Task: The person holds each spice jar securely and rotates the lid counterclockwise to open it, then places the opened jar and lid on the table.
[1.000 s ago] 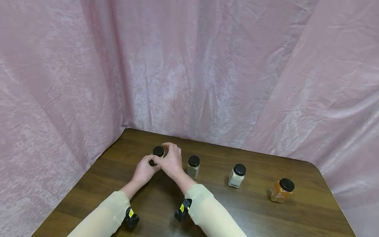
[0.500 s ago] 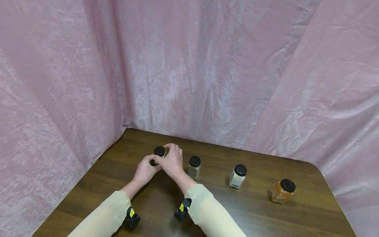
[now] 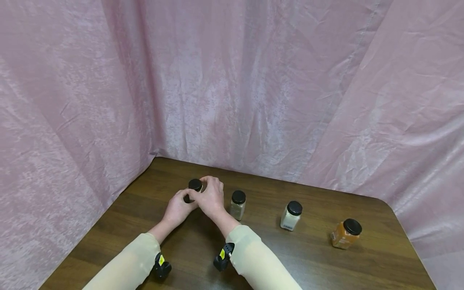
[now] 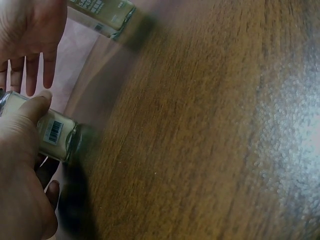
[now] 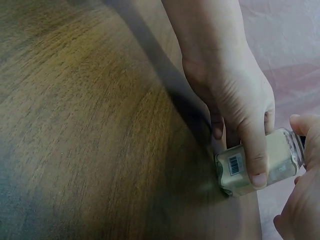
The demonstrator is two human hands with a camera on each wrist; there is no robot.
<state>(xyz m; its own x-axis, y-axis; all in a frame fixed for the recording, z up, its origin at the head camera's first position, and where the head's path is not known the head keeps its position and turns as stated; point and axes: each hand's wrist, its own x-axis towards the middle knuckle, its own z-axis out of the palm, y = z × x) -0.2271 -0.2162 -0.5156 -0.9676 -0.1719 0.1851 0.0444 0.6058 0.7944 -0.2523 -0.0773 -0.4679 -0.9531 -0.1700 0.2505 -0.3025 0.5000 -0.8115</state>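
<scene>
At the table's far left stands a spice jar point(image 3: 195, 185) with a black lid and pale contents. My left hand point(image 3: 177, 208) grips its body, the thumb lying across the clear side by the barcode point(image 5: 235, 165). My right hand point(image 3: 211, 197) is at the upper part of the same jar, thumb in front and fingers behind the lid. In the left wrist view, several fingers of the right hand point(image 4: 30, 40) hang fairly straight beside the jar point(image 4: 54, 131). Part of the lid is hidden by the hands in both wrist views.
To the right, spaced apart, stand a jar of greyish contents point(image 3: 237, 205), a jar of white contents point(image 3: 291, 216) and a jar of orange contents point(image 3: 346, 233), all black-lidded. A pink curtain point(image 3: 253, 100) hangs behind the brown wooden table point(image 3: 311, 266).
</scene>
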